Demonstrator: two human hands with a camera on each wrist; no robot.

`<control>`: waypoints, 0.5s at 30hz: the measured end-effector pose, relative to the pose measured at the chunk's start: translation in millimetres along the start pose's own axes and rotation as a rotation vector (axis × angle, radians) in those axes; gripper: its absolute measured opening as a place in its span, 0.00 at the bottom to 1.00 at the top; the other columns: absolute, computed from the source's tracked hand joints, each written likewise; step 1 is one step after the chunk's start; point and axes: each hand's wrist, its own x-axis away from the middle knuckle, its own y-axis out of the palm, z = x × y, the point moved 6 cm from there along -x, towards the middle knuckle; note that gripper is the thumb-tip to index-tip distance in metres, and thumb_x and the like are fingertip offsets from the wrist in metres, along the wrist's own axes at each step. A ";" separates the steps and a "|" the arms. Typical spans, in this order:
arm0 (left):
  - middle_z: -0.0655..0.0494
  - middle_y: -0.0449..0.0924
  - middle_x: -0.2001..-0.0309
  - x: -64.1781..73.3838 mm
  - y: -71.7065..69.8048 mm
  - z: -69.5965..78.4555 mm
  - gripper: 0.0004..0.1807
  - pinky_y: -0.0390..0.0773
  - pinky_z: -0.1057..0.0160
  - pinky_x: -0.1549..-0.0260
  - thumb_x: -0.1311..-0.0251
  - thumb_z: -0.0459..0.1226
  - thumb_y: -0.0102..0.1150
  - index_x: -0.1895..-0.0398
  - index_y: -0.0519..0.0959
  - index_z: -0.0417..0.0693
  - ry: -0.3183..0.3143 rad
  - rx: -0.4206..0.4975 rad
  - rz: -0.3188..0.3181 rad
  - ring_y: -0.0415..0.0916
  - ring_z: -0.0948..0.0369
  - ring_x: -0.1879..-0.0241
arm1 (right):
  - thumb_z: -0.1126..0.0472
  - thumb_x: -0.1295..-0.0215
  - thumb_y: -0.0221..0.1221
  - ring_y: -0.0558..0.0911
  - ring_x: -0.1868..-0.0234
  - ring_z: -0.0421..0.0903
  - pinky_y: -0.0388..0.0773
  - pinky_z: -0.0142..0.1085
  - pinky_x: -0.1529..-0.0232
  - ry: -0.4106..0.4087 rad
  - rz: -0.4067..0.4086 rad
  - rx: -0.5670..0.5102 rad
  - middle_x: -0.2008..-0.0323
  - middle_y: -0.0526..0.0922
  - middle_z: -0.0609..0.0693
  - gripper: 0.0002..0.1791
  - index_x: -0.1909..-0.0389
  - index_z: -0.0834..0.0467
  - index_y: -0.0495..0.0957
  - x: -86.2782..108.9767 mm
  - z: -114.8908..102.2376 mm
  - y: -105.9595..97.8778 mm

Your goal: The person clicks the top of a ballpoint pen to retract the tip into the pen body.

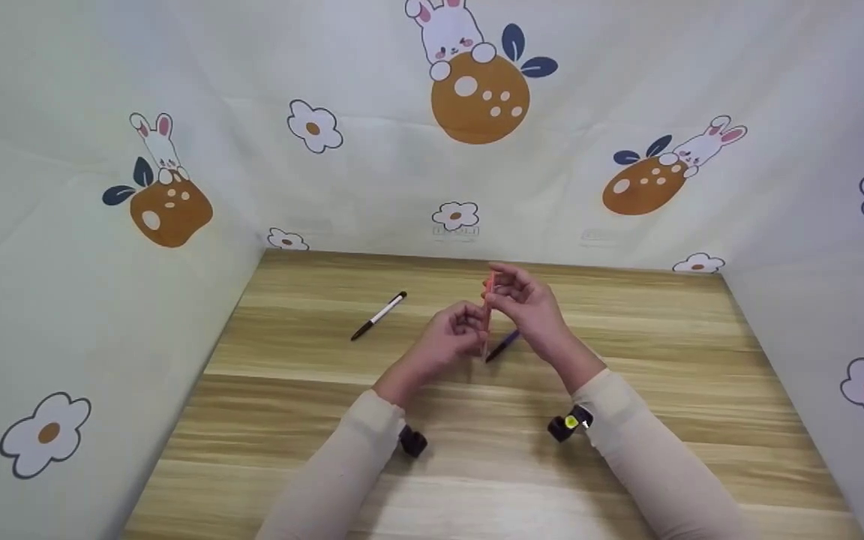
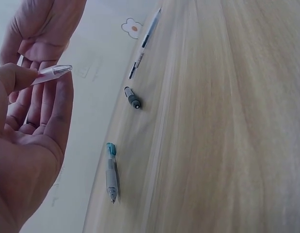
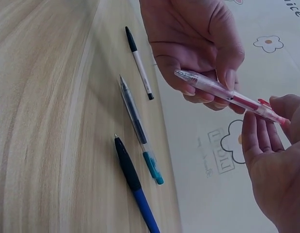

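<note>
A clear pen with red ink and a red clip (image 3: 217, 90) is held in the air between both hands, its tip slanting down in the head view. My left hand (image 1: 447, 334) pinches its barrel between thumb and fingers near the tip. At the red button end, my right hand (image 1: 533, 307) holds the pen between thumb and fingertips. The clear tip (image 2: 57, 72) pokes out past the left thumb in the left wrist view. Below the hands lies a blue pen with a black grip (image 1: 503, 346), partly covered by the right hand in the head view.
A white pen with black ends (image 1: 379, 316) lies on the wooden table (image 1: 282, 450), left of the hands. A clear pen with a teal end (image 3: 135, 116) lies between it and the blue one. Patterned cloth walls (image 1: 372, 187) close off the back and sides.
</note>
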 end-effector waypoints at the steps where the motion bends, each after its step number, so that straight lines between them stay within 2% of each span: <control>1: 0.53 0.82 0.55 0.0 -0.6 0.0 0.16 0.88 0.60 0.57 0.33 0.22 0.59 0.43 0.78 0.34 0.000 -0.009 0.003 0.82 0.60 0.58 | 0.74 0.26 0.67 0.86 0.47 0.48 0.86 0.39 0.42 -0.002 0.001 0.012 0.48 0.86 0.57 0.28 0.27 0.65 0.77 -0.3 0.1 -0.3; 6: 0.50 0.82 0.54 -0.1 -3.2 -1.0 0.18 0.88 0.61 0.58 0.35 0.21 0.57 0.43 0.79 0.34 -0.003 -0.019 0.006 0.82 0.60 0.58 | 0.71 0.26 0.69 0.84 0.44 0.49 0.84 0.35 0.44 -0.019 0.002 0.126 0.42 0.85 0.60 0.29 0.27 0.63 0.78 -0.9 0.1 -2.8; 9: 0.51 0.82 0.55 -0.2 -5.2 -1.3 0.18 0.87 0.61 0.59 0.35 0.21 0.57 0.42 0.78 0.34 -0.001 -0.026 0.006 0.82 0.60 0.59 | 0.70 0.26 0.70 0.84 0.43 0.53 0.83 0.36 0.43 -0.043 -0.008 0.183 0.39 0.83 0.63 0.29 0.26 0.63 0.78 -1.0 -1.4 -2.6; 15: 0.53 0.81 0.56 0.6 -10.1 -0.2 0.17 0.86 0.63 0.60 0.33 0.21 0.56 0.42 0.78 0.34 0.011 -0.105 0.010 0.81 0.60 0.60 | 0.69 0.25 0.70 0.84 0.40 0.55 0.83 0.36 0.41 -0.072 -0.038 0.252 0.36 0.82 0.62 0.31 0.24 0.63 0.74 -1.6 -0.1 -1.2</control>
